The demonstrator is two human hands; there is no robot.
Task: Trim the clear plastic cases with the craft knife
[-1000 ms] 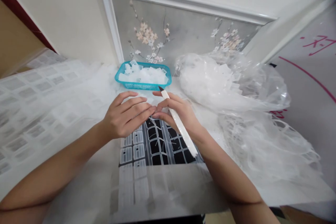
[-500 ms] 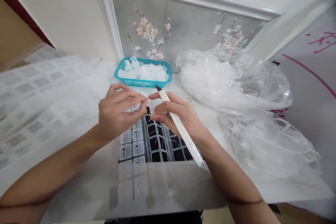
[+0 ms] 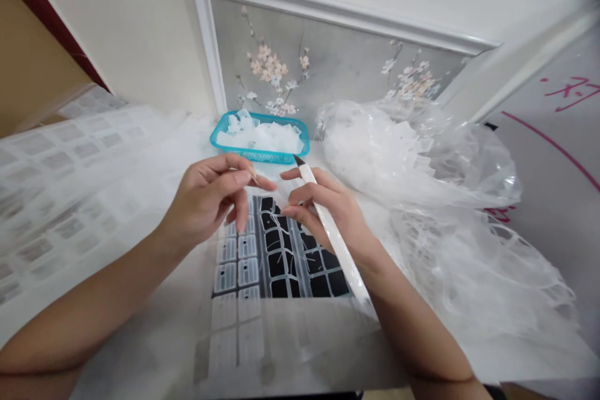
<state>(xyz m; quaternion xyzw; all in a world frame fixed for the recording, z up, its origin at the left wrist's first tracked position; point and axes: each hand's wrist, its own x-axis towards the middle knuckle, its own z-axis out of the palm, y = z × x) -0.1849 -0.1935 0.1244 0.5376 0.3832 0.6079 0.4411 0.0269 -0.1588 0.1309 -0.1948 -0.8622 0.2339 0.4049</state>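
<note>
My right hand (image 3: 328, 206) grips a slim white craft knife (image 3: 335, 234), its dark pointed tip up and away from me, its handle slanting across the palm. Between the same hand's thumb and fingers is a small translucent piece (image 3: 285, 189), blurred and partly covered. My left hand (image 3: 213, 197) is close by on the left, thumb and index finger nearly together at a tiny pale bit that I cannot make out. Its other fingers curl downward. Under both hands lies a translucent gridded sheet (image 3: 237, 275), with black cells (image 3: 279, 262) showing to the right.
A blue basket (image 3: 274, 156) of translucent pieces stands against the wall behind my hands. A clear plastic bag (image 3: 375, 150) of similar pieces and a heap of stringy translucent scraps (image 3: 473, 262) are on the right. Translucent sheets with square cells (image 3: 70, 187) cover the left side.
My left hand has turned and drawn slightly away from the right hand, its fingers now spread lower. The right hand keeps the knife and the translucent piece. The whole view has shifted a little.
</note>
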